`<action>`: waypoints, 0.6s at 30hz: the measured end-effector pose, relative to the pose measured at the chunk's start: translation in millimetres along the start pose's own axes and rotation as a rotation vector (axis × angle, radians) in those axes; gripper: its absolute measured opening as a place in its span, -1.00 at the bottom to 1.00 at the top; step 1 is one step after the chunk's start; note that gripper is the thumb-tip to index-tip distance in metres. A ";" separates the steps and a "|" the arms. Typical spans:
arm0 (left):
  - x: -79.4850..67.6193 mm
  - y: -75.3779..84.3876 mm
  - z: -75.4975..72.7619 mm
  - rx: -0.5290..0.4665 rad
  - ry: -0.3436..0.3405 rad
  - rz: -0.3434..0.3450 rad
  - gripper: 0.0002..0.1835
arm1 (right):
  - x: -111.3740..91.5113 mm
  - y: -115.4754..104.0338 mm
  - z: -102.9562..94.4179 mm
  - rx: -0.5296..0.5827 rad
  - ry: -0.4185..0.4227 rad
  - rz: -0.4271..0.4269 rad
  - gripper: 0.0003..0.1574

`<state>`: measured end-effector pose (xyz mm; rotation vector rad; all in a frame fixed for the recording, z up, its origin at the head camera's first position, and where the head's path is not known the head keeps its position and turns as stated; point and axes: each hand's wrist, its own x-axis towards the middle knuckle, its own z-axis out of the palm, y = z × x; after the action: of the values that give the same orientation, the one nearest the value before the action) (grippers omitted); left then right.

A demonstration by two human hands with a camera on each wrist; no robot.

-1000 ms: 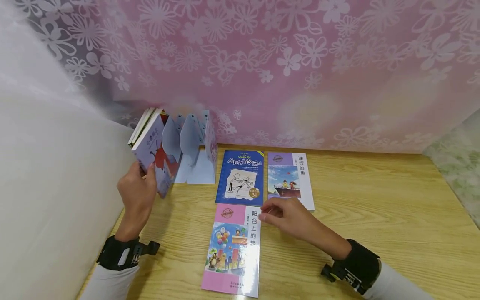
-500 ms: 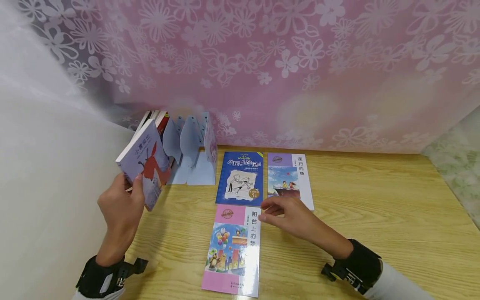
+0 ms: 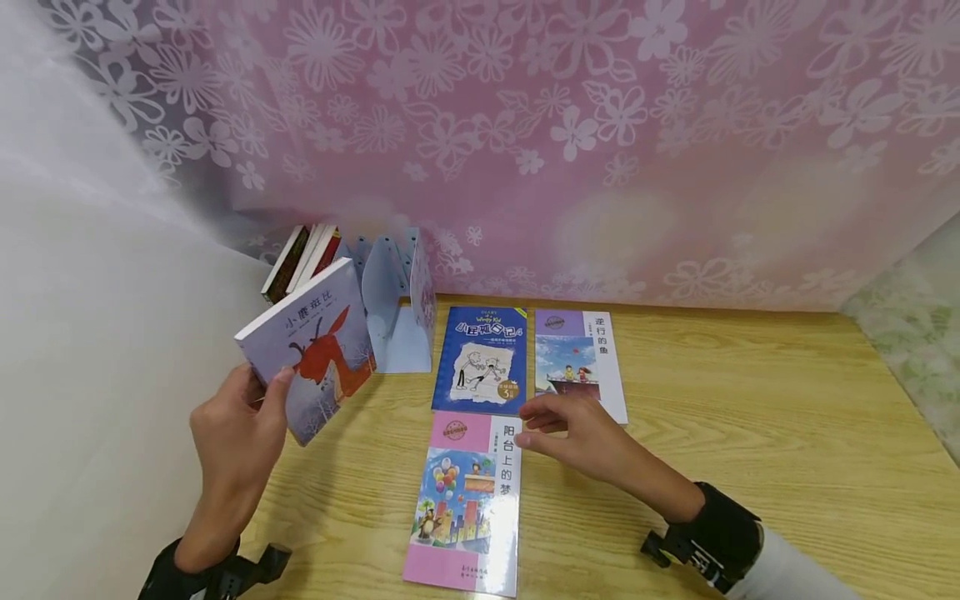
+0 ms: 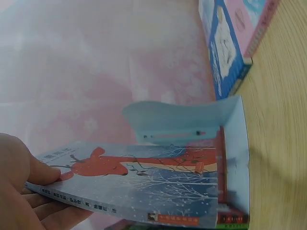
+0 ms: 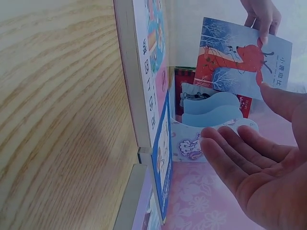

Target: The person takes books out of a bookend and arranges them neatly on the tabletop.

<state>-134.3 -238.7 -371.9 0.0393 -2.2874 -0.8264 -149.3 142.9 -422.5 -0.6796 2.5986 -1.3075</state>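
Observation:
My left hand (image 3: pixel 238 437) pinches a thin picture book (image 3: pixel 318 321), thumb on its cover with a red deer and fingers behind. The book is tilted, in front of the light-blue book rack (image 3: pixel 405 342), and hides part of it. In the left wrist view the thumb lies flat on the cover near the deer's head. My right hand (image 3: pixel 573 433) holds nothing; its fingers are loosely bent, beside the upper right edge of a pink-and-white book (image 3: pixel 453 500). The right wrist view shows its palm and relaxed fingers (image 5: pixel 230 160).
Several books (image 3: pixel 300 258) lean in the rack's left part, against the white wall side. A blue book (image 3: pixel 480 354) and a purple-and-white book (image 3: pixel 570 358) lie flat side by side on the wooden table (image 3: pixel 750 392). A pink floral cloth (image 3: pixel 637 208) hangs behind.
My left hand has drawn the deer book out from the books in the rack, toward me, and turned its cover more into view. My right hand has stayed in place.

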 end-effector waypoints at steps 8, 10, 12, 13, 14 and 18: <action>-8.3 13.3 0.6 -0.085 -0.086 -0.040 -0.66 | -0.6 1.2 0.5 0.010 0.017 0.003 -0.41; -9.7 15.3 2.1 -0.101 -0.107 -0.039 -0.68 | -1.1 0.9 -0.1 0.008 0.026 -0.003 -0.38; -11.2 17.4 4.1 -0.121 -0.127 -0.042 -0.68 | -1.3 1.0 -0.2 0.011 0.041 -0.027 -0.38; -12.1 18.6 5.1 -0.129 -0.139 -0.044 -0.69 | -1.3 1.0 -0.6 0.012 0.049 -0.038 -0.39; -13.0 19.7 6.1 -0.134 -0.149 -0.048 -0.69 | -1.4 1.1 -0.8 0.015 0.057 -0.049 -0.40; -16.5 24.6 10.5 -0.153 -0.183 -0.056 -0.70 | -0.8 1.1 -2.1 0.030 0.091 -0.078 -0.41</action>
<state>-123.5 -209.2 -373.5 -0.0432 -2.3943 -1.0716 -149.7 145.3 -422.2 -0.7403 2.6422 -1.4286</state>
